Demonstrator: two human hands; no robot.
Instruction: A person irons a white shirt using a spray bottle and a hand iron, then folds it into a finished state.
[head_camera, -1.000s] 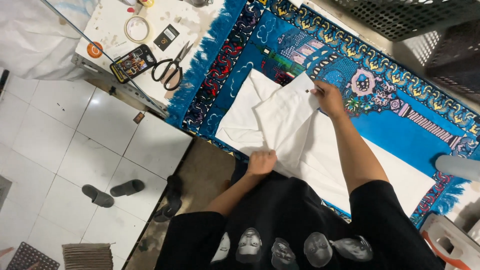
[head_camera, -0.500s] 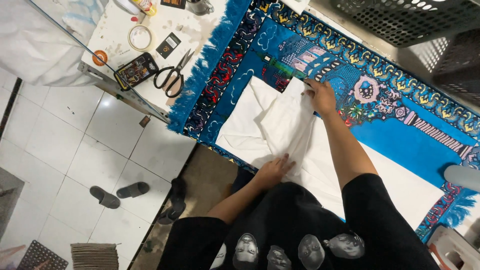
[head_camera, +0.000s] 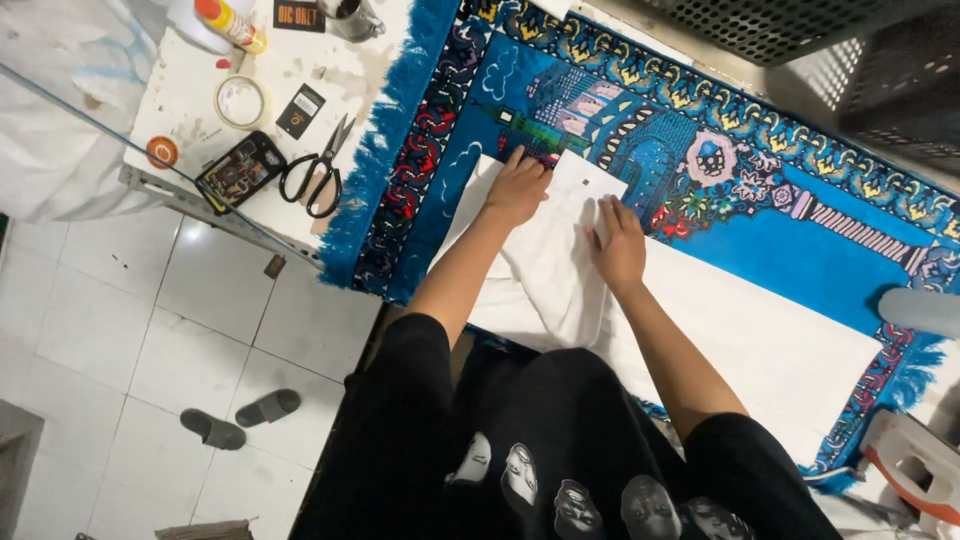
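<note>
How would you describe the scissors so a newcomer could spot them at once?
Start at the blue patterned fringed rug covering the work table, then move to the bare white tabletop beside its fringe. The black-handled metal scissors lie there, blades shut, between the fringe and a dark rectangular phone; nothing else nearby has looped handles.

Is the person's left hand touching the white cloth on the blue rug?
Touching. The head view shows the left hand lying flat on the folded white cloth, with no gap visible beneath the palm.
</note>
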